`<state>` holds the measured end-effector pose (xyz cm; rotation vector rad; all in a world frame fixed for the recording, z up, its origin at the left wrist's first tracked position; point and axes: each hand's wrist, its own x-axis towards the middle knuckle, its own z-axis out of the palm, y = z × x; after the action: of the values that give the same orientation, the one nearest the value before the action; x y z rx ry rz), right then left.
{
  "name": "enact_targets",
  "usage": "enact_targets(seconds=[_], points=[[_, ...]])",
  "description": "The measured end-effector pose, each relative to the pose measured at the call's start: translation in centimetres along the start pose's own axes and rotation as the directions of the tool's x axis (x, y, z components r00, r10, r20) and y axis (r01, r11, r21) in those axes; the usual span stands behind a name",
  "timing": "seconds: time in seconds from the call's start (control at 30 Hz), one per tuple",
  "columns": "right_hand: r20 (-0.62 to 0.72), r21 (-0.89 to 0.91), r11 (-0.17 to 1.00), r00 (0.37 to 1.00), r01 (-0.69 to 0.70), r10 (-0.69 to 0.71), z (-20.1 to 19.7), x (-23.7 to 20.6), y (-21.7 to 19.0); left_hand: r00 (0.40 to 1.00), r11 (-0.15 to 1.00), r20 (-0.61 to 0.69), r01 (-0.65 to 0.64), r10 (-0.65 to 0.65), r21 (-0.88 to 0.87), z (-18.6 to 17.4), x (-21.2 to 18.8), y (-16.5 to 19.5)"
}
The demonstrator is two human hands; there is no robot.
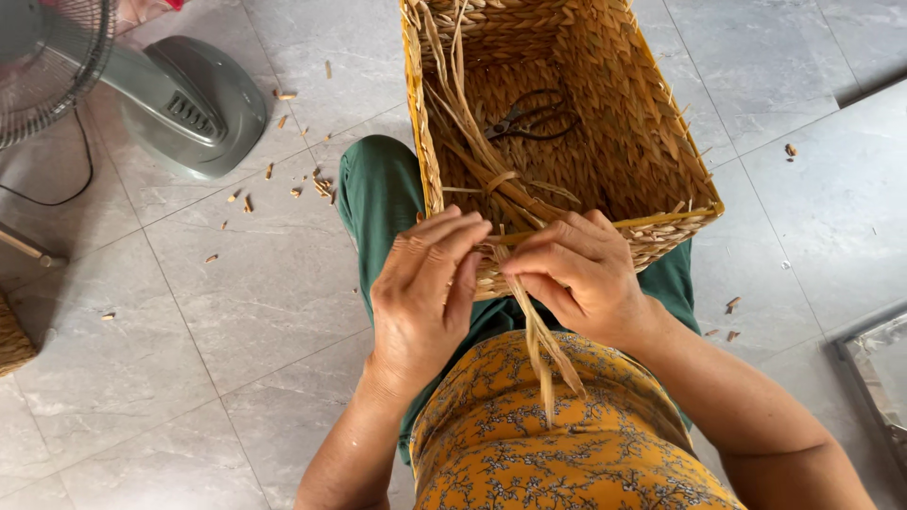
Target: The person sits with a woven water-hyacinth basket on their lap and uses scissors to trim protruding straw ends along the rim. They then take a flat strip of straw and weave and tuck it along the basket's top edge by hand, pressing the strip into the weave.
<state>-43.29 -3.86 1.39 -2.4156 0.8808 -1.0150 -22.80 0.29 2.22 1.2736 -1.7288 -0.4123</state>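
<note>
Fingers point(557, 247) of the right hand point(576, 274) are pinched tight on a flat dried strand point(540, 332), right at the near rim of the woven basket point(652, 142). The left hand point(425, 288) sits just beside it, fingers curled in and pressing on the same bit of rim, though I can't tell if they're actually gripping the strand or just steadying the edge. Looks like one hand braces while the other pulls the strand snug.

The loose tail of that strand hangs down toward the person from under the right fingers, over the orange patterned top point(557, 444). Beyond the fingers, more strands point(472, 132) run from the rim up along the inside of the basket's left wall, bundled together with a little tie around them, probably so they stay out of the way and within reach.

The basket itself is tilted on the person's lap, resting against the green trouser leg point(378, 189), open side facing up at the camera. That angle puts the rim right where both hands can get at it.

Further in, well past the fingers, a pair of dark scissors point(529, 118) lies on the basket's bottom, handy but untouched.

Off to the left of the hands, the grey tiled floor point(236, 312) is littered with short trimmed bits point(316, 184), and a grey standing fan point(179, 104) sits well apart from everything.
</note>
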Motion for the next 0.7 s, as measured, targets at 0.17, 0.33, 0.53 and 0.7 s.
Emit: enact_targets(seconds=[0.17, 0.33, 0.53, 0.7], points=[[0.202, 0.316, 0.944, 0.966, 0.092, -0.161, -3.0, 2.4, -0.1, 0.989, 0.989, 0.123, -0.098, 0.084, 0.107, 0.4, 0.1, -0.3], [0.341, 0.332, 0.934, 0.94, -0.136, 0.016, -4.3, 7.1, 5.8, 0.998, 0.997, -0.014, -0.069, 0.069, 0.032, 1.6, -0.2, -1.4], [0.6, -0.581, 0.683, 0.335, -0.442, 0.727, 2.6, 12.0, 17.7, 0.995, 0.997, -0.064, -0.073, 0.071, -0.031, 2.5, -1.0, -2.8], [0.618, -0.737, 0.662, 0.258, -0.14, 0.743, 7.0, 10.8, 23.4, 0.995, 0.996, -0.065, -0.076, 0.073, -0.047, 2.1, -0.7, -3.1]])
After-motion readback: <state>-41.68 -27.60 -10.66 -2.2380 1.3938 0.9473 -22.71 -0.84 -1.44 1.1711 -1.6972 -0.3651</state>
